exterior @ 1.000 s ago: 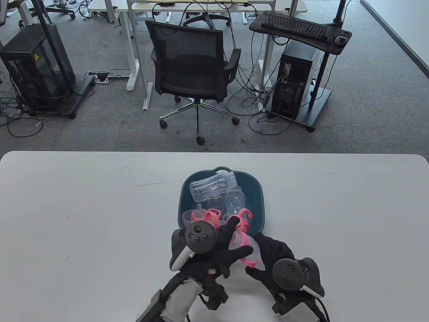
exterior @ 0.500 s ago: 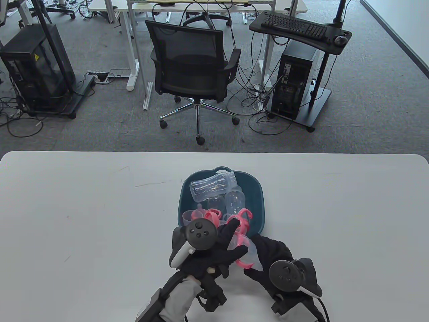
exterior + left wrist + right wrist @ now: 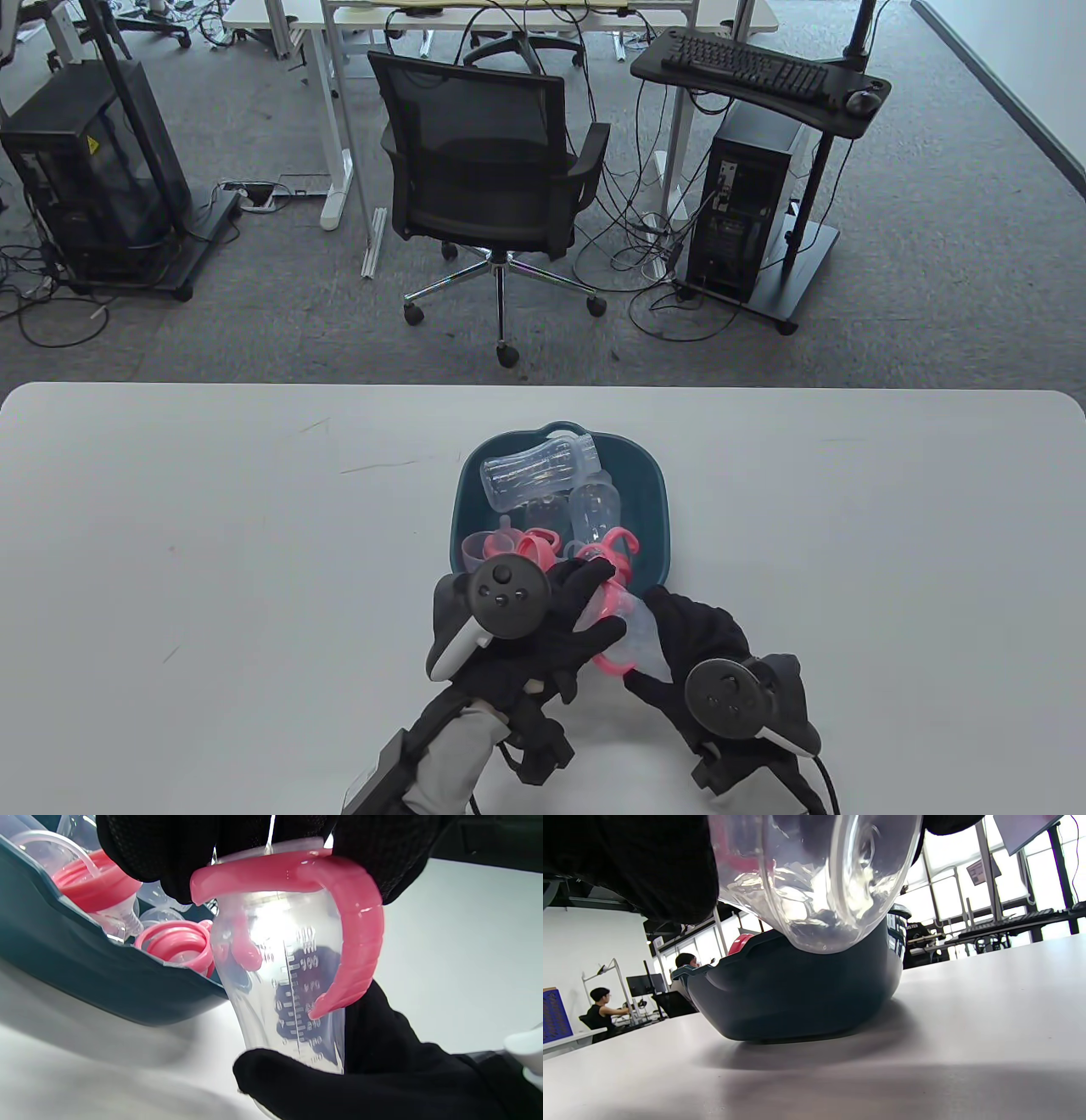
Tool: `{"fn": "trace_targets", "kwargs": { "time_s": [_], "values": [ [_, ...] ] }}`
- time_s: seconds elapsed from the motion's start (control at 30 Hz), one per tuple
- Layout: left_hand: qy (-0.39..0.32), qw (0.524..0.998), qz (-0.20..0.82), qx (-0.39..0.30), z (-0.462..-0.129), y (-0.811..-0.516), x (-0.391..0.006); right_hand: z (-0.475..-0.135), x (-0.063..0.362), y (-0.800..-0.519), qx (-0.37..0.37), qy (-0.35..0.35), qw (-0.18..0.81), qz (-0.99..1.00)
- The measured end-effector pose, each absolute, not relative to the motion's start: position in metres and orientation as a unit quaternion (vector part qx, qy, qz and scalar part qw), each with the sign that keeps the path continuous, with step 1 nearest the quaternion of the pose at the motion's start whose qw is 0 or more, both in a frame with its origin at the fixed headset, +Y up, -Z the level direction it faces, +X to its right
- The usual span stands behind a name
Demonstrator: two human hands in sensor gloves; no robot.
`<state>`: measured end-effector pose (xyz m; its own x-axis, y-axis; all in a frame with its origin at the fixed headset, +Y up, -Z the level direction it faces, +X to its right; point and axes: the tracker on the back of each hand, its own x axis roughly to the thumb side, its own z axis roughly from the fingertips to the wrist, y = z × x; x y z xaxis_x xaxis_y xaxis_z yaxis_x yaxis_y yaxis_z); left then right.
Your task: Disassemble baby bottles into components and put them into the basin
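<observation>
Both hands hold one clear baby bottle [image 3: 638,635] with a pink handle ring [image 3: 612,660] just in front of the dark teal basin [image 3: 653,501]. My left hand [image 3: 585,604] grips the bottle's top and pink ring [image 3: 348,899]. My right hand [image 3: 670,645] wraps round the clear body [image 3: 292,1001]; its rounded base [image 3: 818,891] fills the top of the right wrist view. The basin [image 3: 85,976] holds clear bottle bodies [image 3: 543,471] and pink collars [image 3: 534,548].
The white table [image 3: 212,543] stretches wide on both sides of the basin [image 3: 797,1001]. Beyond the far edge stand an office chair [image 3: 484,178] and a computer tower [image 3: 747,212] on carpet. People sit at desks in the background of the right wrist view.
Both hands have shifted slightly with the bottle; the left hand's grip turned a little on the pink top, and the right hand moved up closer to the basin.
</observation>
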<state>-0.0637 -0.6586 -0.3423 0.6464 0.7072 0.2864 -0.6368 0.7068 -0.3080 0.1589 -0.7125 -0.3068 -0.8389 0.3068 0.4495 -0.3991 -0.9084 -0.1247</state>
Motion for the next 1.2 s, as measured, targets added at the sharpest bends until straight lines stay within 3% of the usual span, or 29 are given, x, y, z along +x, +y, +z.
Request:
{"fn": "trace_targets", "kwargs": {
  "time_s": [0.4,0.7,0.93,1.2],
  "values": [
    [-0.214,0.865,0.442,-0.102,-0.353,-0.660,-0.078,-0.306,0.160,-0.711,0.213,-0.111,0.194,0.951],
    [-0.209,0.829,0.517,-0.052,-0.356,-0.649,-0.099,-0.308,0.167,-0.711,0.197,-0.110,0.194,0.955],
    [-0.175,0.858,0.483,-0.010,-0.361,-0.649,-0.115,-0.310,0.177,-0.710,0.181,-0.116,0.204,0.955],
    [-0.141,0.921,0.360,0.038,-0.370,-0.669,-0.115,-0.310,0.178,-0.710,0.179,-0.112,0.205,0.956]
  ]
}}
